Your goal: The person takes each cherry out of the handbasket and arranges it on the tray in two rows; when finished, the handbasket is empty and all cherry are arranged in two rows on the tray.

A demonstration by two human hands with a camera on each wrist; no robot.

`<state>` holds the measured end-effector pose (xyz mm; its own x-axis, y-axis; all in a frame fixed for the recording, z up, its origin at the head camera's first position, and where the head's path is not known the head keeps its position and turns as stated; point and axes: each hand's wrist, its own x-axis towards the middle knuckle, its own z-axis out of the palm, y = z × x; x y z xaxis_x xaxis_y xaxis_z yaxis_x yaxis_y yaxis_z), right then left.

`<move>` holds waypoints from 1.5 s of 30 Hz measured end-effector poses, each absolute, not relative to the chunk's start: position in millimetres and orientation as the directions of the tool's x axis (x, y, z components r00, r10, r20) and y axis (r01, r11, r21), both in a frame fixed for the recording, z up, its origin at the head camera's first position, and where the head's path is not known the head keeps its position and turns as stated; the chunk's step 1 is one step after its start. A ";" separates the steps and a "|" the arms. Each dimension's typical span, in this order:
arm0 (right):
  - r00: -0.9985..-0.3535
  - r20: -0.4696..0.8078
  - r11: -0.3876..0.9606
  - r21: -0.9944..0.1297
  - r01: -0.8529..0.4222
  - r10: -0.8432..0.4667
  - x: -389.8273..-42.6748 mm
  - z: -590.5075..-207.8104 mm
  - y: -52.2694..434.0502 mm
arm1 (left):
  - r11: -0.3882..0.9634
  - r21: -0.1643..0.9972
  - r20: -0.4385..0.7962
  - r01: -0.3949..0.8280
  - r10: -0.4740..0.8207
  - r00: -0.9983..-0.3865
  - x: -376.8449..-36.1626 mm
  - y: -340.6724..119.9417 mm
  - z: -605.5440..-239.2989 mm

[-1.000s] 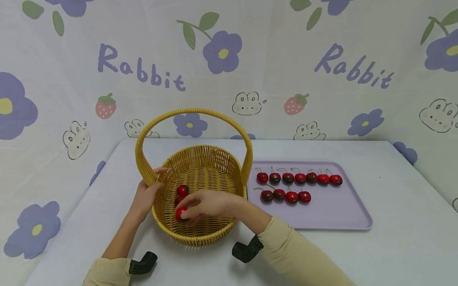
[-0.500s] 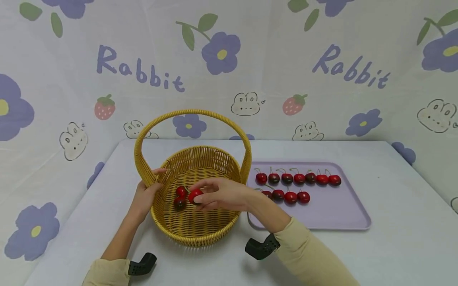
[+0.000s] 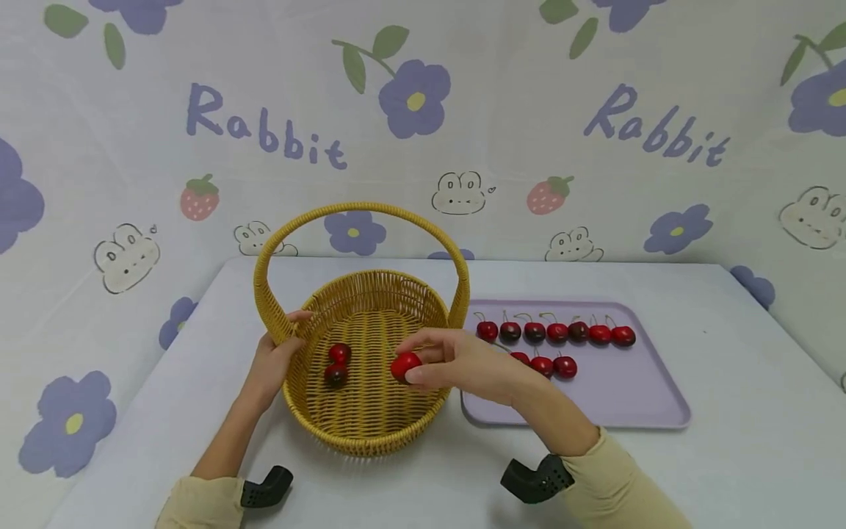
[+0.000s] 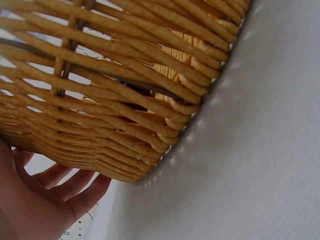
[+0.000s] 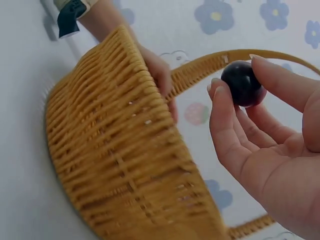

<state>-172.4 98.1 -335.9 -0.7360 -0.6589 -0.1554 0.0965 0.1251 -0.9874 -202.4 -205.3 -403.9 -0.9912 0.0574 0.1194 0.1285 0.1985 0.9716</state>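
Observation:
My right hand pinches a cherry between thumb and fingers above the right part of the wicker basket. In the right wrist view the same cherry looks dark and round at the fingertips. My left hand grips the basket's left rim at the foot of the handle; the left wrist view shows its fingers against the woven wall. Inside the basket, toward the left, lie a red cherry and a darker cherry, close together.
A lilac tray stands right of the basket with two rows of cherries, several in each. The right forearm hides part of the front row. The basket's tall handle arches over it. A patterned cloth hangs behind the table.
My right hand has lifted the cherry from the basket's floor and carried it rightward, uncovering the two other cherries. The left hand stays on the rim.

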 end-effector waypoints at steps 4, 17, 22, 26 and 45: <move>-0.774 -0.142 0.165 -0.985 0.049 -0.617 -166.5 -334.8 119.5 | 0.198 0.971 0.123 0.131 0.056 -0.991 -203.6 -204.2 -404.4; -0.831 -0.098 0.170 -0.986 0.005 -0.548 -148.4 -329.5 188.4 | 0.187 0.976 0.105 0.113 0.050 -0.993 -203.4 -204.6 -404.6; -0.843 -0.046 0.133 -0.991 -0.031 -0.536 -138.9 -327.4 212.3 | 0.192 0.975 0.108 0.116 0.054 -0.993 -203.5 -204.4 -404.7; -0.870 -0.011 0.137 -0.988 -0.065 -0.493 -133.2 -327.1 228.7 | 0.194 0.974 0.109 0.118 0.055 -0.993 -203.9 -204.1 -405.0; -0.912 0.010 -0.060 -0.998 0.016 -0.411 -157.6 -340.7 285.0 | 0.203 0.973 0.096 0.105 0.055 -0.994 -202.7 -203.7 -403.8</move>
